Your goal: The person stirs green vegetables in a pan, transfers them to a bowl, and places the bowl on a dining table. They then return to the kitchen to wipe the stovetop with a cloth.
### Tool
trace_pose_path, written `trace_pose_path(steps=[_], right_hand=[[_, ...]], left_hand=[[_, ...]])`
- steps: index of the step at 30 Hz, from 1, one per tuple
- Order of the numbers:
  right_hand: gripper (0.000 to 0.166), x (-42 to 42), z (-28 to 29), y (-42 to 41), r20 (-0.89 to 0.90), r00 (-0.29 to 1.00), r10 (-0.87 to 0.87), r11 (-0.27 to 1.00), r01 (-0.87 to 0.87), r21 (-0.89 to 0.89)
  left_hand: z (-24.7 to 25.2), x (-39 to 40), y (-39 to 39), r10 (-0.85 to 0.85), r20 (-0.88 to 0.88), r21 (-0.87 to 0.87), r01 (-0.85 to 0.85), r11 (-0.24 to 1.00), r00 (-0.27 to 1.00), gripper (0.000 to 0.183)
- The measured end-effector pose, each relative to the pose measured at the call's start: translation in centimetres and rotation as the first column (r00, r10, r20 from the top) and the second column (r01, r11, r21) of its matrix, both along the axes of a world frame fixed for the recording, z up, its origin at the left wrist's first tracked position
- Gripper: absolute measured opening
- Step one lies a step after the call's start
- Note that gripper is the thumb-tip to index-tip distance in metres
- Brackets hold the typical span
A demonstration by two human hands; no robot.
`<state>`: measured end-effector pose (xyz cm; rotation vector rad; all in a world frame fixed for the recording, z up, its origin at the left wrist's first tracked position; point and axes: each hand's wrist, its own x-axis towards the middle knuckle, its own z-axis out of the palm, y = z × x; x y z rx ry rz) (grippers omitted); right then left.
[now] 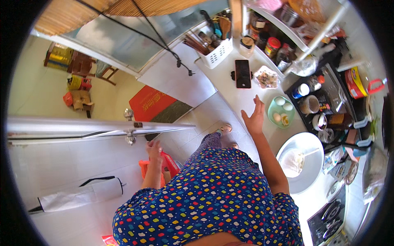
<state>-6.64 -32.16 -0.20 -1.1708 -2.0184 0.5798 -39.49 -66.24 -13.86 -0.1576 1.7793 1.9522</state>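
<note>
My right hand hovers at the edge of the white counter, fingers spread and nothing in them. Just beyond it, a pale green plate carries whole eggs and a cut piece with yellow filling. Farther along the counter are a phone lying on a dark holder and a foil-like dish of mixed food. A large white basin with a bag of pale contents and a light utensil stands nearer my body. Off to the left, my left hand hangs slightly blurred near the door handle, loosely spread and visibly empty.
An open door with a round knob juts in from the left. A power cord with a plug dangles ahead. Jars crowd a black rack; a white utensil basket sits at the counter's far end. A stove is lower right.
</note>
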Motion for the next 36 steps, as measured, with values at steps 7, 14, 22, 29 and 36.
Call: trace_pose_path(steps=[7,14,22,29,36], right_hand=[[0.079,6.5,-0.3,-3.0,0.012,0.999,-0.034,0.998,0.035,-0.058],[0.072,12.1,2.7,-5.1,0.010,0.992,-0.128,0.991,0.128,-0.045],[0.064,11.9,1.5,-3.8,0.026,0.956,-0.291,0.951,0.292,-0.101],[0.060,8.8,1.6,-1.6,0.005,0.984,-0.176,0.976,0.175,-0.131],[0.058,9.8,1.8,-1.6,0.028,0.991,-0.132,0.977,0.135,-0.167]], left_hand=[[10.8,-4.7,6.7,0.012,-0.484,-0.067,-0.051,0.996,0.875,0.097],[9.3,-6.9,9.5,-0.310,-0.746,-0.635,-0.489,0.598,0.589,0.076],[11.7,-11.6,17.1,-0.254,-0.727,-0.660,-0.548,0.514,0.638,0.058],[8.5,-22.3,21.5,-0.213,-0.736,-0.613,-0.500,0.612,0.643,0.067],[8.3,-29.8,23.8,0.137,-0.318,-0.184,-0.202,0.962,0.938,0.041]])
